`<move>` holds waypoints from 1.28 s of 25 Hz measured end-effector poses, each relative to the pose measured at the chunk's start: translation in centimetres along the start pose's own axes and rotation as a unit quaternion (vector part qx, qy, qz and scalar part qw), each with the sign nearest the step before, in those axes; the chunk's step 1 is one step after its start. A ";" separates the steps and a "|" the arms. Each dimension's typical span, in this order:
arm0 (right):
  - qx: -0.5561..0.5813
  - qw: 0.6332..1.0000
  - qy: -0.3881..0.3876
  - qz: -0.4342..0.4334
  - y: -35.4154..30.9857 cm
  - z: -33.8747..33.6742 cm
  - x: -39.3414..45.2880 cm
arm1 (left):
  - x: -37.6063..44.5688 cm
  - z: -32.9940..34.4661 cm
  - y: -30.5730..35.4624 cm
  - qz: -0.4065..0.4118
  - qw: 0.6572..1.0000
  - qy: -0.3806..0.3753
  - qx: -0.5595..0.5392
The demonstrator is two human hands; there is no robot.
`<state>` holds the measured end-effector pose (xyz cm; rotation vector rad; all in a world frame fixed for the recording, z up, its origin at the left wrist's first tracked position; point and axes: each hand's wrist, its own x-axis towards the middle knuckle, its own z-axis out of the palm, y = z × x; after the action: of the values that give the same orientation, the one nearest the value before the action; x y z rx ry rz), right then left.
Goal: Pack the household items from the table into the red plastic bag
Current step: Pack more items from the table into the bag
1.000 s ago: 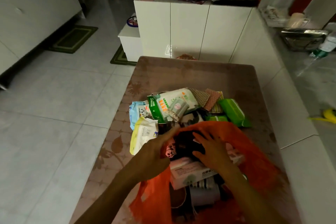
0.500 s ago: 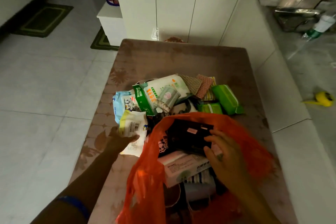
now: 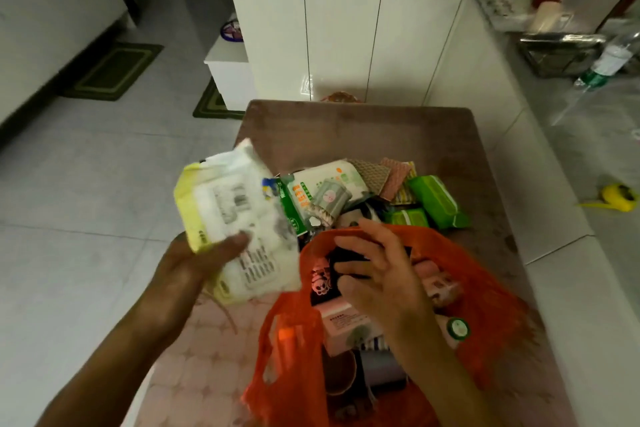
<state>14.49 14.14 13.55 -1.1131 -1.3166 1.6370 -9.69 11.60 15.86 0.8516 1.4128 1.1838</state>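
Red bag (image 3: 485, 291) holding boxes, left hand (image 3: 194, 260) gripping wipes pack (image 3: 239, 218), right hand (image 3: 377, 274) spread open inside.

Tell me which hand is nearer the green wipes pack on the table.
Right. The right hand sits at the red bag's mouth just below the green wipes pack; the left hand holds a yellow-white pack far left.

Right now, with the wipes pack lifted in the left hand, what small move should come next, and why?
Probably carry the wipes pack right and lower it into the red bag. The left hand grips it above the table, beside the bag's mouth, which the right hand reaches into.
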 end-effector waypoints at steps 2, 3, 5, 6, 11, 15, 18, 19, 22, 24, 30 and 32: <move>0.109 0.991 -0.021 0.075 -1.4 1.7 0.4 | -2.1 3.5 2.1 0.033 0.991 -0.106 0.068; 0.121 0.987 -0.002 0.102 -1.7 1.6 0.2 | -2.8 5.1 1.9 0.046 0.986 -0.129 0.093; 0.131 0.978 0.072 0.147 -1.2 -0.4 -0.8 | -3.9 6.7 -0.3 0.153 0.964 -0.094 0.197; 0.126 0.972 0.099 0.172 -0.8 -2.0 -1.4 | -4.0 6.5 -1.7 0.204 0.934 -0.042 0.291; -0.081 0.956 0.034 0.280 4.2 -7.3 -1.6 | -2.6 5.7 -9.8 0.125 0.821 0.045 0.556; -0.120 0.960 -0.016 0.253 8.5 -3.9 0.3 | -1.3 6.8 -7.7 0.114 0.896 0.155 0.399; -0.045 0.970 0.024 0.239 9.7 -0.7 2.2 | -0.5 6.4 -7.4 0.170 0.876 0.175 0.415; -0.104 0.970 0.033 0.216 9.9 0.0 2.8 | -0.4 6.0 -7.7 0.175 0.871 0.164 0.430; -0.434 0.896 0.045 0.078 9.6 0.3 3.5 | 0.7 4.7 -8.9 0.174 0.856 0.129 0.469; -0.456 0.887 0.055 -0.056 7.5 0.3 3.9 | 1.5 3.9 -9.7 0.166 0.860 0.088 0.474; -0.494 0.862 0.095 -0.062 5.4 -0.2 17.6 | 3.3 2.1 -11.8 0.133 0.895 -0.013 0.426; -0.605 0.794 0.008 0.054 7.6 -0.3 21.5 | 3.6 1.7 -11.7 0.125 0.905 -0.029 0.407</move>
<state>7.14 32.62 2.32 -1.8920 -2.4094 0.6669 -7.48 12.35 3.71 1.6684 1.8078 0.7032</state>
